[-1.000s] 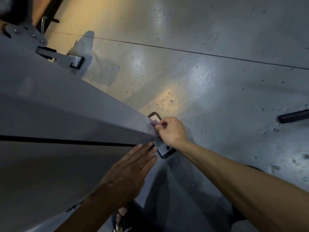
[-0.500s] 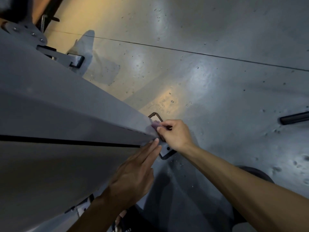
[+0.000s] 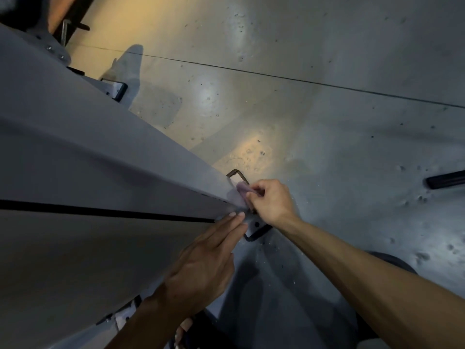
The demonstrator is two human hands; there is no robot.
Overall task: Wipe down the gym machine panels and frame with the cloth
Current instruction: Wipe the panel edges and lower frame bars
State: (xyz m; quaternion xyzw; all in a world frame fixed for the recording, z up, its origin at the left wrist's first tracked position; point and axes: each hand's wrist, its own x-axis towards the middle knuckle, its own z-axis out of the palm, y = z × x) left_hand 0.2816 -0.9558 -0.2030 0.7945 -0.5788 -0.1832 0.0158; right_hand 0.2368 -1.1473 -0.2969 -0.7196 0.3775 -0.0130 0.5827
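Observation:
A large grey machine panel fills the left of the head view, split by a dark seam and narrowing toward its low end at the floor. My right hand pinches a small pale purple cloth against that low tip of the panel. My left hand lies flat on the lower panel, fingers straight, fingertips close to the cloth. Under both hands sits a metal foot bracket of the frame.
Grey concrete floor with a joint line spreads to the right. A second foot bracket sticks out at the upper left. A dark bar lies at the right edge. My foot shows at the bottom.
My left hand has slid forward along the lower panel until its fingertips reach the tip. My right hand has shifted slightly right and down with the cloth.

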